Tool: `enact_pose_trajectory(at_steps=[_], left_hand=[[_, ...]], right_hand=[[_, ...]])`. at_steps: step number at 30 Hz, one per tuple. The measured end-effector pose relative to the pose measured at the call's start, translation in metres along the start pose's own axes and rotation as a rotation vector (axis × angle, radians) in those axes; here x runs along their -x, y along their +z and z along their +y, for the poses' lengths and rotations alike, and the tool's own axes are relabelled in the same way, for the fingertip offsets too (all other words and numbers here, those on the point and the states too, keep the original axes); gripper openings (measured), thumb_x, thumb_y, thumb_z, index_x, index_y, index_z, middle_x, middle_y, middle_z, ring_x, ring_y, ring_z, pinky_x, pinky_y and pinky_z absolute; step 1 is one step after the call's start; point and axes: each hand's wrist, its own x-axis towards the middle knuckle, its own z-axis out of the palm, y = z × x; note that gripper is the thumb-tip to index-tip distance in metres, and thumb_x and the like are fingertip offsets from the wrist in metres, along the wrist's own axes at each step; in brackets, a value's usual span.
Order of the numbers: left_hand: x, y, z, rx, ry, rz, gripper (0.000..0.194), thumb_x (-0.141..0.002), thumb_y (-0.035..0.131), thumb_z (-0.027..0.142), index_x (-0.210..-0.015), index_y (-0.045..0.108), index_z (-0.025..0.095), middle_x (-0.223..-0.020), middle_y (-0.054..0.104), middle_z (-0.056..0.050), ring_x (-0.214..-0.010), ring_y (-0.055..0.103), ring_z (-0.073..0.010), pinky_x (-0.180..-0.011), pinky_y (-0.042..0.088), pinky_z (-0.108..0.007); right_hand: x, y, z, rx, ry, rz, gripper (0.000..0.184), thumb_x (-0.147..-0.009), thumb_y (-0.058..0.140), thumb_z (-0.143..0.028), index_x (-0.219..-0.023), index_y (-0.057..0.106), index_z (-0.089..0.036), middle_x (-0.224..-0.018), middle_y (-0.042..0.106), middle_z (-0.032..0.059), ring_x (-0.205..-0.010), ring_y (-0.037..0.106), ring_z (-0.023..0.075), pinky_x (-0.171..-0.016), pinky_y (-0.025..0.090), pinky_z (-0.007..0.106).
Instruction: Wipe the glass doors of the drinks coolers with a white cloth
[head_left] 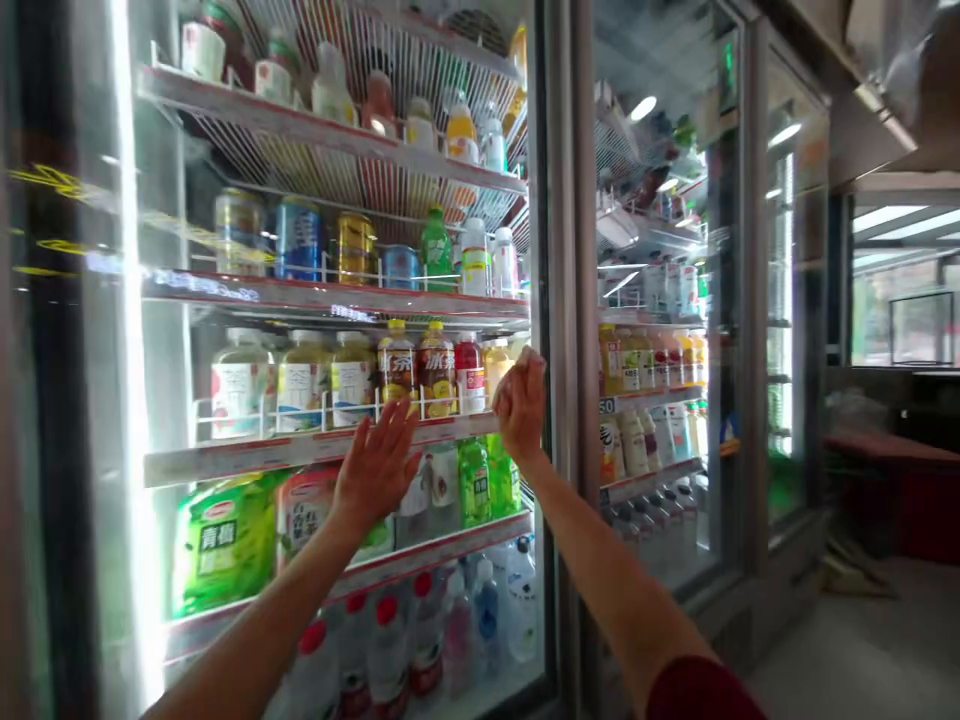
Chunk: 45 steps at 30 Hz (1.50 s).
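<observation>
I face a lit drinks fridge with a glass door [541, 250]. My left hand [375, 465] is open, fingers spread flat at the glass, level with the shelf rail under the tea bottles [436, 365]. My right hand [520, 400] is closed, its fingers curled at the door's right edge beside the metal frame. I cannot make out a handle under it. Behind the glass are cans [298, 238] on an upper shelf, green bottles [474, 480] lower down, and red-capped water bottles [386, 650] at the bottom.
A second glass-door fridge [652, 300] full of bottles stands directly to the right, with a third [787, 300] beyond it. Farther right are a red bench [885, 450], windows, and grey floor [862, 650].
</observation>
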Motion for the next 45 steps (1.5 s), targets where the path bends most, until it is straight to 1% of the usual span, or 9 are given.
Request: enact_pose_trajectory(at_steps=[5, 9, 13, 17, 24, 29, 36, 42, 45], left_hand=[[0.001, 0.002, 0.001, 0.149, -0.017, 0.045, 0.061, -0.087, 0.041, 0.033, -0.141, 0.015, 0.023, -0.146, 0.022, -0.007, -0.136, 0.016, -0.022, -0.111, 0.01, -0.047], [0.0, 0.0, 0.003, 0.232, -0.051, 0.056, 0.059, -0.086, 0.042, 0.034, -0.14, 0.018, 0.027, -0.146, 0.022, -0.004, -0.135, 0.019, -0.0236, -0.111, 0.01, -0.05], [0.001, 0.0, 0.014, 0.202, -0.119, 0.07, 0.057, -0.088, 0.039, 0.034, -0.14, 0.014, 0.033, -0.148, 0.016, 0.003, -0.135, 0.021, -0.0242, -0.111, 0.011, -0.052], [-0.015, 0.013, 0.05, 0.147, -0.147, 0.136, 0.061, -0.087, 0.041, 0.03, -0.141, 0.012, 0.029, -0.149, 0.014, 0.0, -0.134, 0.021, -0.0268, -0.11, 0.015, -0.052], [-0.115, 0.064, 0.147, 0.412, 0.07, 0.136, 0.054, -0.087, 0.041, 0.027, -0.138, 0.024, 0.019, -0.145, 0.027, -0.01, -0.135, 0.02, -0.0215, -0.11, 0.024, -0.042], [-0.194, 0.096, 0.181, 0.667, -0.116, 0.216, 0.067, -0.083, 0.046, 0.028, -0.14, 0.013, 0.016, -0.144, 0.028, -0.012, -0.131, 0.031, -0.022, -0.106, 0.033, -0.04], [-0.229, 0.088, 0.187, 0.91, -0.433, 0.17, 0.062, -0.08, 0.047, 0.022, -0.137, 0.023, 0.025, -0.122, 0.051, -0.006, -0.101, 0.058, -0.0186, -0.09, 0.05, -0.037], [-0.227, 0.068, 0.165, 1.153, -0.661, -0.237, 0.057, -0.079, 0.05, 0.032, -0.133, 0.033, 0.026, -0.089, 0.061, -0.004, -0.075, 0.062, -0.015, -0.069, 0.055, -0.029], [-0.235, 0.055, 0.161, 1.24, -0.841, -0.308, 0.055, -0.075, 0.054, 0.039, -0.126, 0.042, 0.022, -0.089, 0.062, -0.005, -0.081, 0.062, -0.0173, -0.075, 0.054, -0.031]], right_hand=[[0.039, -0.021, -0.015, -0.15, -0.165, -0.248, 0.039, -0.087, 0.035, -0.015, -0.122, 0.051, -0.015, -0.13, 0.048, 0.0131, -0.131, 0.031, 0.0189, -0.106, 0.036, 0.041], [0.062, -0.063, -0.015, -0.255, -0.267, -0.399, 0.038, -0.084, 0.038, -0.012, -0.117, 0.055, -0.019, -0.116, 0.059, 0.008, -0.122, 0.043, 0.0154, -0.103, 0.04, 0.035], [0.037, -0.113, 0.036, -0.192, -0.094, -0.169, 0.042, -0.084, 0.038, -0.013, -0.123, 0.05, -0.022, -0.119, 0.057, 0.0079, -0.121, 0.044, 0.0168, -0.1, 0.042, 0.039], [0.01, -0.132, 0.098, -0.138, 0.047, 0.033, 0.042, -0.085, 0.037, -0.016, -0.125, 0.046, -0.02, -0.12, 0.055, 0.0111, -0.118, 0.046, 0.0195, -0.097, 0.043, 0.044], [-0.022, -0.106, 0.157, -0.122, 0.082, 0.134, 0.042, -0.085, 0.034, -0.02, -0.125, 0.047, -0.019, -0.12, 0.055, 0.0098, -0.119, 0.046, 0.0193, -0.099, 0.041, 0.044], [-0.072, -0.061, 0.193, -0.175, -0.074, 0.035, 0.046, -0.086, 0.028, -0.018, -0.129, 0.042, -0.021, -0.127, 0.051, 0.0055, -0.124, 0.042, 0.0168, -0.104, 0.038, 0.041], [-0.159, -0.031, 0.216, -0.035, -0.22, -0.144, 0.05, -0.088, 0.028, -0.022, -0.138, 0.027, -0.026, -0.143, 0.032, -0.0027, -0.137, 0.019, 0.0191, -0.111, 0.024, 0.048], [-0.254, -0.026, 0.274, 0.1, 0.008, -0.072, 0.05, -0.087, 0.031, -0.025, -0.137, 0.029, -0.019, -0.147, 0.025, 0.0055, -0.137, 0.016, 0.0244, -0.11, 0.02, 0.054], [-0.287, -0.013, 0.261, -0.009, -0.019, -0.006, 0.055, -0.086, 0.032, -0.021, -0.14, 0.021, -0.016, -0.148, 0.021, 0.0073, -0.138, 0.01, 0.0229, -0.11, 0.022, 0.052]])
